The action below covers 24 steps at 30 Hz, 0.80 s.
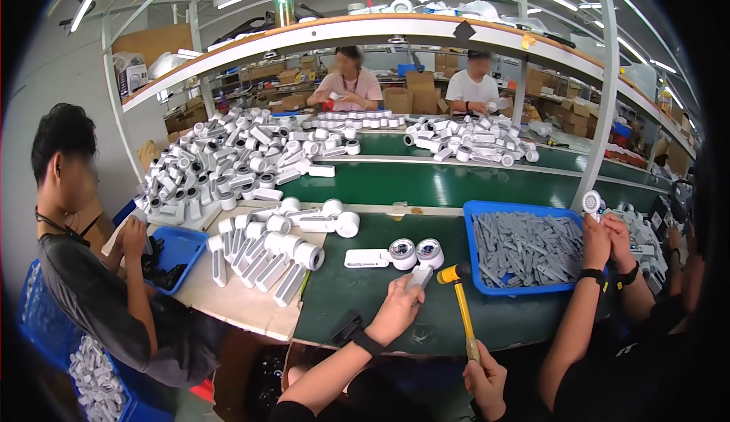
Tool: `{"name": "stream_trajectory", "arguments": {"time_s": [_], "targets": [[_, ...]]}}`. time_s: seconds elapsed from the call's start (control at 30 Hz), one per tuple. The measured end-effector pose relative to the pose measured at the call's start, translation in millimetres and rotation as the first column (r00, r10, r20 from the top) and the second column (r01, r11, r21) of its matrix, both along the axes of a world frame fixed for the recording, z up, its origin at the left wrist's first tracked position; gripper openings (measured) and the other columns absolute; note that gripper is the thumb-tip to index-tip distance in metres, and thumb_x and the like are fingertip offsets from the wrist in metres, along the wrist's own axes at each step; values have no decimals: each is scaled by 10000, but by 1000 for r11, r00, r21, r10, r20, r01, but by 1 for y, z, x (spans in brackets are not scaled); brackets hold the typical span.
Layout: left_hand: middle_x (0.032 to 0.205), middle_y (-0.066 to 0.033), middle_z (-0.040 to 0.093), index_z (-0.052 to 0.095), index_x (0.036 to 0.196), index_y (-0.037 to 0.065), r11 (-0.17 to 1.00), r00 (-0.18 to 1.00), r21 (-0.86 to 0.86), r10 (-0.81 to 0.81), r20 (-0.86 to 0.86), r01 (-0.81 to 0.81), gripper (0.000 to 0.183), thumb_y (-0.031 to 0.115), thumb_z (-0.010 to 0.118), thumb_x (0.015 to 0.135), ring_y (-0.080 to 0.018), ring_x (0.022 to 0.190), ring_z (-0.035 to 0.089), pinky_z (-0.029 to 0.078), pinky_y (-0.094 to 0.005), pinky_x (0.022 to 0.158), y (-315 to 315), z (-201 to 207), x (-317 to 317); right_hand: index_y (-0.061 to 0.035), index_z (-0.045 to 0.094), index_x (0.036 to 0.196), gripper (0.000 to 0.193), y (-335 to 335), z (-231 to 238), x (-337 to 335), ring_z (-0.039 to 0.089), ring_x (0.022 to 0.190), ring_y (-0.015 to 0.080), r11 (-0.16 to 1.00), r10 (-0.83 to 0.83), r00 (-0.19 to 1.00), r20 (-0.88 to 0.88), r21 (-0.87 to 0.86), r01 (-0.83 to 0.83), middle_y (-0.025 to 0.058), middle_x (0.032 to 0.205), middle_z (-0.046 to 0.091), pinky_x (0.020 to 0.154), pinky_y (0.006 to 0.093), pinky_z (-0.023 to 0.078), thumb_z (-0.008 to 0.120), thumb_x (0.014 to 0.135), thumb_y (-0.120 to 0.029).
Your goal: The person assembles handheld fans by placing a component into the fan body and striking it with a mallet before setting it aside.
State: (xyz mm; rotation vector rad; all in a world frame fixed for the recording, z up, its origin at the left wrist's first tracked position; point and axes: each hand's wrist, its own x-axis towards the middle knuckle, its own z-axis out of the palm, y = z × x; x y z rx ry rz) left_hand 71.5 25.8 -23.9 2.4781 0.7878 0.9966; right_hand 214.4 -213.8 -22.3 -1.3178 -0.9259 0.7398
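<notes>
My left hand (397, 314) is closed around the grey handle of a white handheld fan (430, 253), whose round head lies on the green table with its inside showing. A second white handheld fan (368, 259) lies just left of it, its round head also showing the inside. In my right hand (485, 380), low at the front edge, is a mallet (462, 312) with a yellow handle and a yellow and black head. The mallet head is beside the held fan's handle; whether they touch I cannot tell.
A blue tray (525, 288) of grey strips stands on the right. Fans lie on cardboard (262, 312) to the left, with a large fan pile (228, 156) behind. Co-workers sit left and right, and two more across the green belt (380, 183). A shelf (365, 34) spans overhead.
</notes>
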Motion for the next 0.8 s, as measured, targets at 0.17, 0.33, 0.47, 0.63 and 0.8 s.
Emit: {"name": "stream_trajectory", "arguments": {"time_s": [0.17,0.33,0.47,0.63,0.8], "targets": [[1064,-150,692,524,1261,15,949,956,-311,135,262,-49,457,52,724,852,-248,957,703,553,-332,834,-19,8,-76,20,510,1401,473,15,11,-14,513,521,46,989,138,986,96,-65,-132,13,714,607,482,193,408,573,937,-45],[901,-137,702,712,1047,0,923,930,-290,315,187,-254,297,141,791,797,-263,839,642,526,-357,760,-18,6,-115,5,544,1376,481,33,16,-17,511,546,49,971,218,861,459,-10,-240,12,716,591,512,204,424,617,901,-24],[884,-122,696,717,1023,10,925,920,-321,295,258,-206,294,149,804,779,-263,868,618,512,-363,777,-13,-4,-121,30,555,1349,469,42,38,-26,527,582,79,962,172,781,601,67,-264,46,737,594,546,226,424,627,888,-11],[873,-99,683,713,1025,10,950,931,-216,275,241,-225,294,145,810,783,-221,817,605,509,-324,742,-10,-6,-124,36,558,1342,456,44,55,-25,499,576,84,954,203,713,671,29,-298,41,734,570,541,240,413,616,892,-6],[871,-92,704,724,1006,24,944,927,-246,282,249,-221,284,171,805,776,-238,828,620,508,-351,753,-12,-6,-121,24,565,1324,437,35,52,-27,593,667,252,982,141,817,559,23,-185,156,786,593,644,314,470,643,899,-37]]}}
